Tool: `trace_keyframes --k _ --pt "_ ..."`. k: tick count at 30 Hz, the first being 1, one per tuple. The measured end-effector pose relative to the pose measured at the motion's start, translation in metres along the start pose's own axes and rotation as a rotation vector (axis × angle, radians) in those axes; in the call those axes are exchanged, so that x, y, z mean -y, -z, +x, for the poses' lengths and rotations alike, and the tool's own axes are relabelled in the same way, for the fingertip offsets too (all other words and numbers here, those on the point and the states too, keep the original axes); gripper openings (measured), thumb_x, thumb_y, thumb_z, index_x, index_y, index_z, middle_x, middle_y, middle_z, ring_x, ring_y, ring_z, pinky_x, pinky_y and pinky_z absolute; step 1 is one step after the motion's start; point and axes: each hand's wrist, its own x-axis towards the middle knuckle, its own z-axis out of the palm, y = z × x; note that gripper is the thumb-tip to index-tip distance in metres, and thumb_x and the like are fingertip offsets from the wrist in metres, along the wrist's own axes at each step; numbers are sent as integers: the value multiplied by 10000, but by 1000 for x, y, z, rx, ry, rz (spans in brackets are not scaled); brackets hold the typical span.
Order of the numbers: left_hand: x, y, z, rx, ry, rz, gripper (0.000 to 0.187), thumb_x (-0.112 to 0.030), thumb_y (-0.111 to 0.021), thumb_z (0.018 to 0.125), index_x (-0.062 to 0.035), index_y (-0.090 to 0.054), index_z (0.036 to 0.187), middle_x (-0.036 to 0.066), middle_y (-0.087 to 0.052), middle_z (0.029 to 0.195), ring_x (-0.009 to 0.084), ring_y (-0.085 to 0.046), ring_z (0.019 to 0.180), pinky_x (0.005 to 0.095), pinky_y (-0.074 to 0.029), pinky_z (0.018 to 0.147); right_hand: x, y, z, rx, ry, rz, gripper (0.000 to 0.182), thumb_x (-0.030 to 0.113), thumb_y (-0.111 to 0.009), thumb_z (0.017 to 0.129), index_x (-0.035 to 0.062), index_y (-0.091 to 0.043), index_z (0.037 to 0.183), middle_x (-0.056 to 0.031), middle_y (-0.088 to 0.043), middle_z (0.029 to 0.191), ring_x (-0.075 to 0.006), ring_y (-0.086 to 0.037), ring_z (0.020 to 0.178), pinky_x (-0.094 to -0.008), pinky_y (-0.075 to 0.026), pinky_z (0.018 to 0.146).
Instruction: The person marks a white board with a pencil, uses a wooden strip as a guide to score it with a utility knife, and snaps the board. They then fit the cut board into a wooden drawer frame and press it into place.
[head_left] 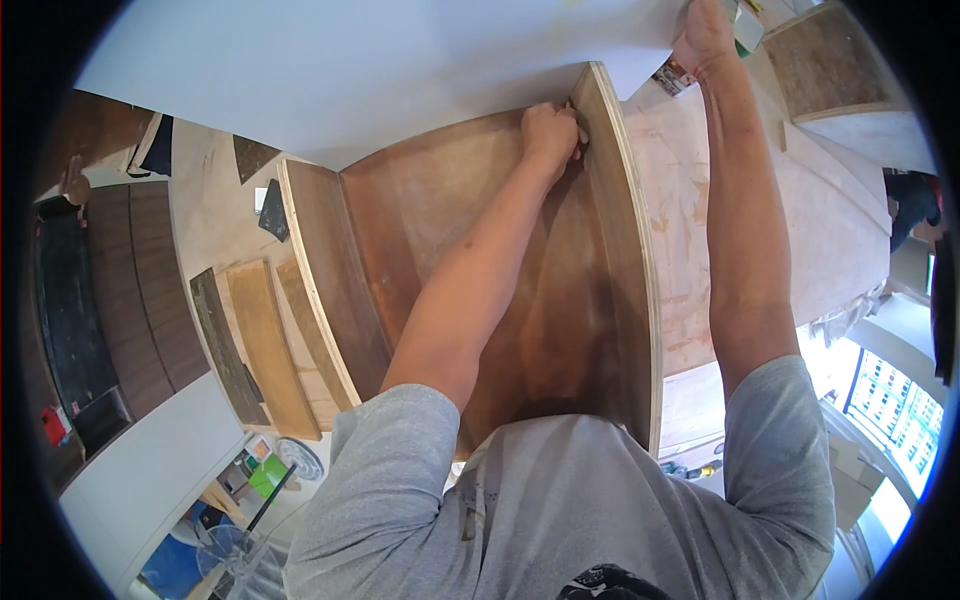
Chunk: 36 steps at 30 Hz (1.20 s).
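My left hand [551, 135] reaches into a brown wooden box [430, 220], at its far right inner corner. Its fingers are curled together beside the right side panel [622, 220]; whatever they pinch, if anything, is too hidden to name. Across the far end of the box stands a large white panel [380, 70]. My right hand [706, 38] is stretched past the box to the right end of this panel, close to its edge. The top of the frame and the hand's own angle hide its fingers.
Wooden strips [265, 340] and a dark flat piece [273, 212] lie left of the box. At right are a plywood surface [680, 220] and another wooden box [835, 65]. Another person's hand [75, 181] shows at far left, someone's dark-clothed limb [908, 208] at far right.
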Motion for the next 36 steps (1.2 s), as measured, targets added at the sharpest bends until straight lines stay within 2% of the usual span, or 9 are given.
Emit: trace_keyframes --k 6,8,10,12,18,21,24,30,36 --pt "1 1 5 12 103 19 151 -8 -487 904 80 -606 875 170 -625 640 235 -538 432 365 -406 387 2 -1 -2 29 19 -17 866 696 -299 990 28 -297 1542 -185 -429 1513 -297 -465 1349 -430 -408 1115" --pt "3 0 10 6 73 -20 146 -26 -491 927 64 -601 896 152 -621 645 218 -526 426 359 -396 379 -50 68 48 325 -44 368 877 705 -310 983 29 -301 1540 -184 -432 1511 -296 -467 1347 -436 -409 1114" --pt "-2 3 -2 25 56 -54 145 -67 -504 953 44 -587 912 140 -628 663 194 -511 421 341 -396 383 -51 69 48 293 -54 371 885 713 -328 974 30 -307 1537 -183 -439 1504 -298 -470 1342 -440 -406 1116" --pt "-2 14 -17 49 41 -68 156 -112 -513 976 19 -576 922 128 -633 682 173 -505 425 321 -400 393 3 -2 -7 -65 -12 -8 892 718 -355 966 30 -316 1532 -182 -449 1494 -302 -476 1334 -444 -398 1121" --pt "24 60 -71 41 23 -227 173 -199 -527 1002 -40 -563 943 89 -628 697 135 -508 441 273 -413 425 -7 9 -3 -20 148 113 873 719 -470 930 9 -436 1435 -148 -542 1362 -272 -537 1221 -428 -445 1067" --pt "43 85 -102 -47 16 -251 169 -209 -531 1003 -56 -561 938 74 -622 689 126 -506 437 267 -407 422 35 -10 -13 -163 429 -360 846 718 -506 919 -28 -539 1316 -137 -598 1216 -220 -556 1110 -389 -491 948" --pt "47 101 -131 -130 4 -255 164 -213 -536 1004 -64 -562 941 63 -627 692 115 -508 434 262 -405 421 88 -35 -19 -202 292 -397 818 716 -534 911 -57 -624 1165 -113 -614 1041 -176 -530 957 -339 -467 815" --pt "14 105 -189 -137 -114 -335 142 -192 -544 1005 -56 -564 968 48 -633 698 102 -535 451 247 -417 427 186 -55 -79 -578 488 -480 871 766 -577 850 -79 -666 1043 -85 -593 881 -177 -496 758 -336 -438 720" --pt "-46 76 -268 -78 -284 -341 320 -138 -537 1010 16 -547 1290 54 -631 749 102 -577 539 247 -486 502 286 -46 -222 -786 569 -444 799 713 -552 888 -54 -666 1080 -115 -648 1007 -216 -593 945 -365 -480 841"
